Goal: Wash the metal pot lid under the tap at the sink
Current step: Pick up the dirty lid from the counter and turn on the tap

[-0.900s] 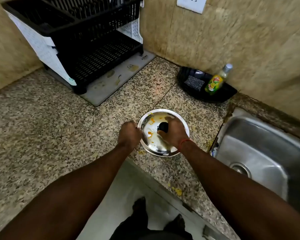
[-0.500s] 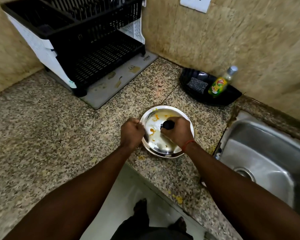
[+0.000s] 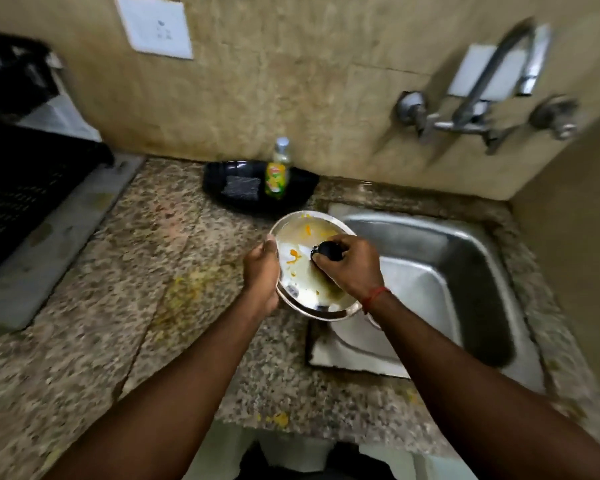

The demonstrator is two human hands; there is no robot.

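Observation:
The round metal pot lid [image 3: 303, 271] is smeared with yellow food and has a black knob [image 3: 329, 251] in its middle. It hangs in the air over the left rim of the steel sink [image 3: 440, 271], tilted a little. My right hand [image 3: 352, 268] grips the knob from the right. My left hand [image 3: 262, 271] holds the lid's left edge. The wall tap [image 3: 478, 98] is at the upper right above the basin, with no water running.
A black tray [image 3: 302, 183] against the wall holds a scrub pad [image 3: 240, 187] and a dish soap bottle [image 3: 278, 171]. A black dish rack [image 3: 21, 174] on a grey mat stands at the far left. Yellow food bits lie on the granite counter [image 3: 118, 306].
Both hands have lifted the lid off the counter and carried it right, over the sink's edge. The view has swung right, bringing the tap into sight.

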